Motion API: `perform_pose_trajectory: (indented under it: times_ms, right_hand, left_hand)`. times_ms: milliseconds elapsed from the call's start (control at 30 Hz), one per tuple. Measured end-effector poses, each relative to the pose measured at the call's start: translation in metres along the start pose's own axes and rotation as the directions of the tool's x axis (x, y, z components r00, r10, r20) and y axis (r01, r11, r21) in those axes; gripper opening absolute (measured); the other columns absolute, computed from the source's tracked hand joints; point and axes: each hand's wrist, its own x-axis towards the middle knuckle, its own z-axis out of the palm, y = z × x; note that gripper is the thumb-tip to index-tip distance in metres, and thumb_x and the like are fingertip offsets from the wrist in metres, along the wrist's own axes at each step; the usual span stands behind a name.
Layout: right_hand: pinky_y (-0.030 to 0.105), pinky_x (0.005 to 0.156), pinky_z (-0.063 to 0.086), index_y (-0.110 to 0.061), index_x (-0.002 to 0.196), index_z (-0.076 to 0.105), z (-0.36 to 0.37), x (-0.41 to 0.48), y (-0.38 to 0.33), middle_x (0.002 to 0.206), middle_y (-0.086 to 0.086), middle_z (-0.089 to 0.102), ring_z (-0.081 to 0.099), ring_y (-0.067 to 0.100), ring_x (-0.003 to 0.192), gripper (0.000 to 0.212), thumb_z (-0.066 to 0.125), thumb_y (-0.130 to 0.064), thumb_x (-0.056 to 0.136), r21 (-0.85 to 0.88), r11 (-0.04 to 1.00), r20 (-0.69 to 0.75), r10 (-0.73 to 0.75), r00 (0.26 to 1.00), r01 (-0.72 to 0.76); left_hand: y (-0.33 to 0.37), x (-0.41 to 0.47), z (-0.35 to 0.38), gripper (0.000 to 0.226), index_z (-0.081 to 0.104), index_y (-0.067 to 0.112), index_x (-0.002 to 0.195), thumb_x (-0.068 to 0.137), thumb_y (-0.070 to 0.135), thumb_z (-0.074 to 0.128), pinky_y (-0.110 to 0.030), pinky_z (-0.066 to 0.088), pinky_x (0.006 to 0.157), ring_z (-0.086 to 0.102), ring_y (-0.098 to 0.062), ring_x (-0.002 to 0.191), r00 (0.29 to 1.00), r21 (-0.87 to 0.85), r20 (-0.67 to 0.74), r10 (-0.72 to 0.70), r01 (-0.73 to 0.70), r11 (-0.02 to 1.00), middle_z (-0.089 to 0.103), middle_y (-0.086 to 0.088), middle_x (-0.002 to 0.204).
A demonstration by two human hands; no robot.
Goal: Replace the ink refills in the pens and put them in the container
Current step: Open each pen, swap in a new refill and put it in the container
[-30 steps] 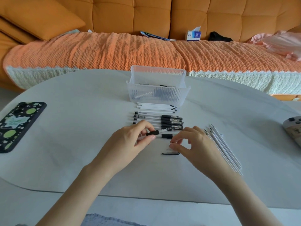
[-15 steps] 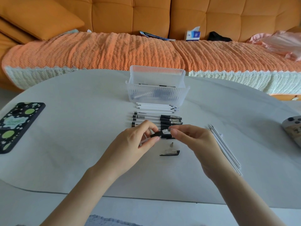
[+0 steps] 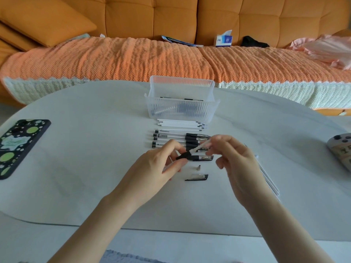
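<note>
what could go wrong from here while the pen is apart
1. The small metal tip lies loose on the table between the hands; a brush could roll it away.
2. The refill pinched by the right hand is partly out of the barrel held by the left hand; forcing it off-line might bend it.
3. The right wrist hangs over the loose refills; it may scatter them.

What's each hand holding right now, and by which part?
The left hand grips the pen barrel behind its black grip; right hand pinches the white refill at its far end, the other end in the barrel.
</note>
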Motion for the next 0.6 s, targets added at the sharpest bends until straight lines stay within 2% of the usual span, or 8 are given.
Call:
perform_pose_trajectory:
  times_ms: [133, 267, 367, 467, 533, 600]
  right_hand:
    - [0.018, 0.045, 0.03, -0.009, 0.077, 0.059, -0.02, 0.013, -0.014, 0.077, 0.007, 0.072, 0.055, 0.01, 0.059, 0.017, 0.049, -0.009, 0.092, 0.105, 0.992, -0.192, -0.05, 0.98, 0.071]
    - [0.015, 0.042, 0.032, -0.007, 0.083, 0.06, -0.044, 0.023, -0.019, 0.062, -0.002, 0.067, 0.047, 0.008, 0.051, 0.011, 0.052, -0.008, 0.089, 0.004, 0.994, -0.313, -0.102, 0.944, 0.109]
    - [0.016, 0.042, 0.034, -0.007, 0.076, 0.062, -0.056, 0.027, -0.018, 0.053, -0.003, 0.062, 0.042, 0.007, 0.044, 0.011, 0.056, -0.008, 0.086, -0.239, 0.969, -0.285, -0.134, 0.949, 0.065]
    - [0.021, 0.05, 0.04, -0.014, 0.072, 0.063, -0.061, 0.027, -0.01, 0.056, -0.001, 0.065, 0.05, 0.009, 0.047, 0.01, 0.059, -0.01, 0.08, -0.607, 0.794, -0.222, -0.186, 0.957, 0.014]
    - [0.018, 0.052, 0.039, -0.013, 0.071, 0.063, -0.06, 0.026, -0.006, 0.061, 0.002, 0.064, 0.055, 0.015, 0.056, 0.009, 0.059, -0.011, 0.079, -0.713, 0.701, -0.209, -0.182, 0.961, -0.022]
    - [0.013, 0.051, 0.035, -0.011, 0.072, 0.063, -0.06, 0.026, -0.003, 0.063, -0.003, 0.061, 0.054, 0.01, 0.061, 0.008, 0.06, -0.012, 0.08, -0.767, 0.64, -0.199, -0.173, 0.964, -0.044]
  left_hand:
    - [-0.002, -0.001, -0.001, 0.011, 0.047, 0.037, 0.096, 0.088, 0.04, 0.054, -0.021, 0.045, 0.057, 0.054, -0.006, 0.06, 1.0, 0.055, 0.001, 0.009, -0.009, 0.998, 0.06, 0.013, 0.074]
    - [-0.002, -0.003, -0.001, 0.012, 0.053, 0.033, 0.097, 0.088, 0.038, 0.058, -0.019, 0.044, 0.059, 0.053, -0.008, 0.065, 0.999, 0.105, 0.039, 0.012, -0.016, 0.994, 0.059, 0.014, 0.075]
    - [-0.001, -0.003, -0.001, 0.011, 0.054, 0.032, 0.096, 0.087, 0.037, 0.06, -0.018, 0.043, 0.059, 0.053, -0.006, 0.067, 0.999, 0.121, 0.039, 0.021, -0.026, 0.992, 0.058, 0.016, 0.076]
    - [-0.002, -0.003, -0.002, 0.011, 0.054, 0.033, 0.096, 0.087, 0.037, 0.06, -0.022, 0.046, 0.061, 0.054, -0.007, 0.068, 0.999, 0.121, 0.038, 0.016, -0.02, 0.992, 0.059, 0.016, 0.077]
    - [-0.002, -0.002, -0.002, 0.012, 0.054, 0.033, 0.096, 0.087, 0.037, 0.06, -0.025, 0.047, 0.062, 0.054, -0.007, 0.068, 0.999, 0.124, 0.039, 0.014, -0.019, 0.992, 0.059, 0.016, 0.077]
    - [-0.002, -0.002, -0.002, 0.012, 0.054, 0.033, 0.096, 0.087, 0.037, 0.06, -0.024, 0.047, 0.062, 0.054, -0.007, 0.068, 0.999, 0.128, 0.042, 0.009, -0.014, 0.992, 0.059, 0.016, 0.077]
